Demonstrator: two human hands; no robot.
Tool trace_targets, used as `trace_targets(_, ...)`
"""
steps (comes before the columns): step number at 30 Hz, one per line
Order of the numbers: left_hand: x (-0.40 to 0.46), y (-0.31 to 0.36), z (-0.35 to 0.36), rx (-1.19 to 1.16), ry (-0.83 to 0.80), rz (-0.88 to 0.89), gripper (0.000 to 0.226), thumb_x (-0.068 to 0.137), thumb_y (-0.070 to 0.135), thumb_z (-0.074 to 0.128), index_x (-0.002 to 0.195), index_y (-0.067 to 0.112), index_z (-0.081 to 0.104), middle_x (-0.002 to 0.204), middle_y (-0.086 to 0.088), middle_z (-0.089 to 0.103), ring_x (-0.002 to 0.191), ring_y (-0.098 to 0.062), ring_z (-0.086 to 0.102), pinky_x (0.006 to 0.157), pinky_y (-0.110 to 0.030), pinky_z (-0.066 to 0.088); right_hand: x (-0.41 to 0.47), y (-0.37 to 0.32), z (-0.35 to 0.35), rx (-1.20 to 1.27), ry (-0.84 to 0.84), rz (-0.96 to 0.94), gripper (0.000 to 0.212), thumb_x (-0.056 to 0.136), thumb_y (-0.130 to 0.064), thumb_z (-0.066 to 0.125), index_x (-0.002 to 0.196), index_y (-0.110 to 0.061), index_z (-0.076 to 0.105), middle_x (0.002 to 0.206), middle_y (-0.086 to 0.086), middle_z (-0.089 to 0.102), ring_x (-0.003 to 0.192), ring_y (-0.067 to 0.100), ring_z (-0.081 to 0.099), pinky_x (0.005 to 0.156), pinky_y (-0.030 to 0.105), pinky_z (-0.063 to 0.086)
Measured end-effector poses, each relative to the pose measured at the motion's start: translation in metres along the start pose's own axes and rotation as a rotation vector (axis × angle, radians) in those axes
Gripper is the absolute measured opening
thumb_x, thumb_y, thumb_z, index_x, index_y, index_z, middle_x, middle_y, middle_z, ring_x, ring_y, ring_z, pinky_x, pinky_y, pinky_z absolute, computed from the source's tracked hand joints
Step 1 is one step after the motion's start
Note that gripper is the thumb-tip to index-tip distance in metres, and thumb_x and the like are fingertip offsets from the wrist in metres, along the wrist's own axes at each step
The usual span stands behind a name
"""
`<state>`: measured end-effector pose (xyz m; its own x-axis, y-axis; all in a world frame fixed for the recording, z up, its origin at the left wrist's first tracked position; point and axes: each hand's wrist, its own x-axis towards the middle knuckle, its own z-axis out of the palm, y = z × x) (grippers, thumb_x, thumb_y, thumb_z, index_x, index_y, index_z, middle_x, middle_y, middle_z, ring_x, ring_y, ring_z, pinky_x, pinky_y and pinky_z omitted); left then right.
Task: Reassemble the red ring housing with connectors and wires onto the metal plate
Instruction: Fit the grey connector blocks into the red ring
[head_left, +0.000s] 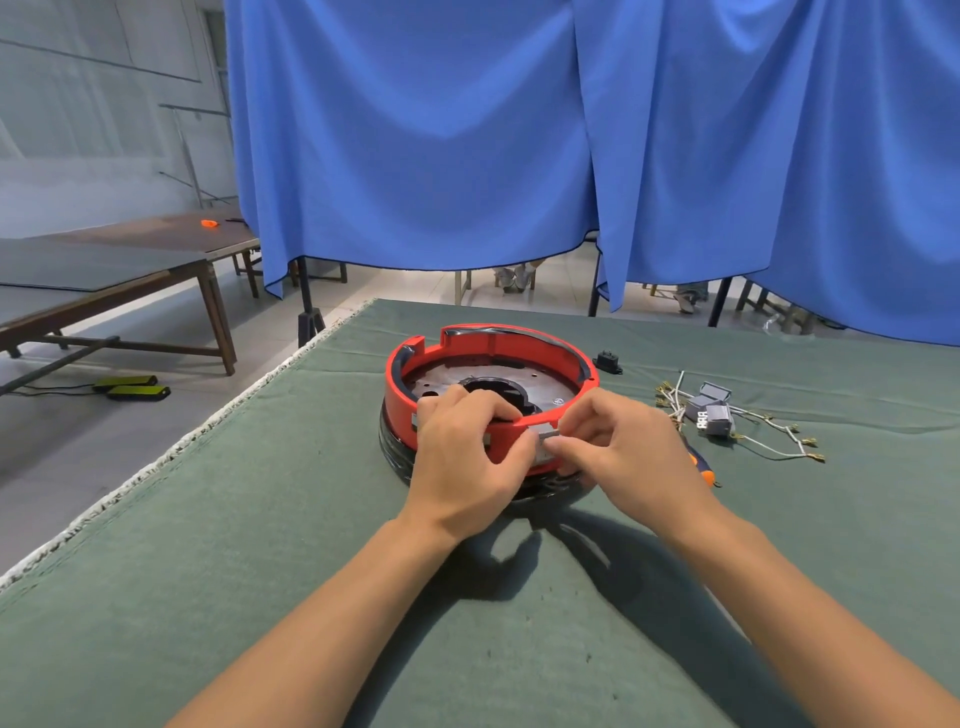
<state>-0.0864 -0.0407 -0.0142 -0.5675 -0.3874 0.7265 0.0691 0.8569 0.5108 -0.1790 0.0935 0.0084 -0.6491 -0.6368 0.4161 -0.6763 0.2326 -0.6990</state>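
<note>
Head view: left hand (460, 457) grips red ring housing (491, 364) near rim, steadying; right hand (621, 447) pinches grey connector (545, 436) there, likely seating. Spare wires (769, 436) right of housing.

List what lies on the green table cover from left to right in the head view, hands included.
Left hand gripping the red ring housing → right hand pinching a small grey connector at its near rim → orange-handled tool → cluster of grey connector blocks with white wires.
</note>
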Motion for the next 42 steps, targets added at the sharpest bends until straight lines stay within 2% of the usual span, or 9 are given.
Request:
trace_targets(4, 0.004, -0.005, -0.005, -0.020, 0.008, -0.001, 0.020, 0.072, 0.036, 0.070, 0.075, 0.016, 0.068, 0.071, 0.022, 0.049, 0.076, -0.003, 0.046, 0.081, -0.032, 0.036, 0.017, -0.015, -0.004, -0.291, -0.041, -0.003, 0.025, 0.070, -0.036, 0.078, 0.078, -0.033, 0.054, 0.080, -0.013, 0.062, 0.073, 0.009, 0.060, 0.068, 0.033, 0.049)
trace_targets(8, 0.006, -0.007, -0.008, -0.047, 0.013, 0.009, 0.019, 0.072, 0.037, 0.071, 0.075, 0.018, 0.069, 0.070, 0.026, 0.047, 0.077, 0.000, 0.047, 0.080, -0.033, 0.039, 0.033, -0.018, -0.010, -0.425, -0.193, 0.009, 0.051, 0.072, -0.047, 0.075, 0.116, -0.043, 0.049, 0.112, -0.024, 0.043, 0.091, 0.006, 0.053, 0.078, 0.031, 0.045)
trace_targets(12, 0.006, -0.011, -0.005, -0.040, 0.045, 0.023, 0.015, 0.072, 0.034, 0.072, 0.074, 0.020, 0.069, 0.068, 0.028, 0.047, 0.083, 0.012, 0.044, 0.077, -0.028, 0.037, 0.030, -0.002, -0.006, -0.177, -0.270, 0.001, 0.021, 0.079, -0.039, 0.072, 0.097, -0.037, 0.060, 0.099, -0.018, 0.058, 0.076, -0.006, 0.049, 0.066, 0.016, 0.033)
trace_targets(15, 0.006, -0.013, -0.004, -0.015, 0.036, 0.043, 0.013, 0.074, 0.035, 0.071, 0.076, 0.022, 0.069, 0.069, 0.028, 0.049, 0.079, 0.005, 0.046, 0.078, -0.024, 0.034, 0.030, 0.002, -0.005, -0.151, -0.239, -0.020, 0.017, 0.077, -0.039, 0.074, 0.089, -0.037, 0.061, 0.091, -0.018, 0.060, 0.079, -0.007, 0.050, 0.064, 0.011, 0.033)
trace_targets(20, 0.007, -0.014, 0.000, -0.009, 0.003, 0.034, 0.013, 0.078, 0.036, 0.067, 0.079, 0.023, 0.070, 0.073, 0.025, 0.053, 0.078, 0.001, 0.047, 0.079, -0.028, 0.038, 0.031, 0.006, -0.004, -0.119, -0.181, -0.004, 0.014, 0.074, -0.041, 0.076, 0.081, -0.033, 0.066, 0.080, -0.014, 0.063, 0.075, 0.002, 0.053, 0.065, 0.025, 0.040)
trace_targets(24, 0.008, -0.011, 0.001, -0.023, 0.004, 0.019, 0.013, 0.078, 0.035, 0.067, 0.078, 0.023, 0.070, 0.071, 0.027, 0.052, 0.079, 0.000, 0.046, 0.080, -0.029, 0.037, 0.028, 0.010, -0.001, -0.109, -0.145, -0.027, 0.015, 0.077, -0.040, 0.074, 0.085, -0.031, 0.066, 0.078, -0.015, 0.059, 0.065, -0.004, 0.049, 0.056, 0.015, 0.032)
trace_targets(27, 0.009, -0.012, -0.004, -0.009, -0.050, 0.034, 0.014, 0.076, 0.036, 0.068, 0.079, 0.023, 0.066, 0.075, 0.019, 0.058, 0.078, -0.002, 0.048, 0.082, -0.030, 0.038, 0.027, 0.012, -0.006, -0.032, -0.243, -0.002, 0.022, 0.078, -0.034, 0.076, 0.094, -0.035, 0.061, 0.096, -0.013, 0.057, 0.070, -0.005, 0.051, 0.055, 0.009, 0.039)
trace_targets(31, 0.009, -0.015, -0.014, 0.041, -0.173, 0.096, 0.028, 0.069, 0.039, 0.073, 0.089, 0.021, 0.066, 0.086, 0.013, 0.061, 0.086, -0.008, 0.052, 0.085, -0.027, 0.036, 0.025, 0.015, -0.008, -0.044, -0.295, 0.021, 0.036, 0.073, -0.023, 0.079, 0.093, -0.041, 0.056, 0.099, -0.013, 0.054, 0.073, -0.002, 0.050, 0.063, 0.013, 0.036)
trace_targets(42, 0.008, -0.013, -0.013, 0.113, -0.224, 0.113, 0.029, 0.068, 0.026, 0.075, 0.095, 0.020, 0.065, 0.090, 0.011, 0.060, 0.089, -0.010, 0.051, 0.084, -0.023, 0.033, 0.017, 0.015, -0.001, -0.267, -0.134, -0.092, 0.031, 0.072, -0.032, 0.077, 0.089, -0.042, 0.053, 0.089, -0.020, 0.056, 0.084, 0.000, 0.050, 0.066, 0.022, 0.038)
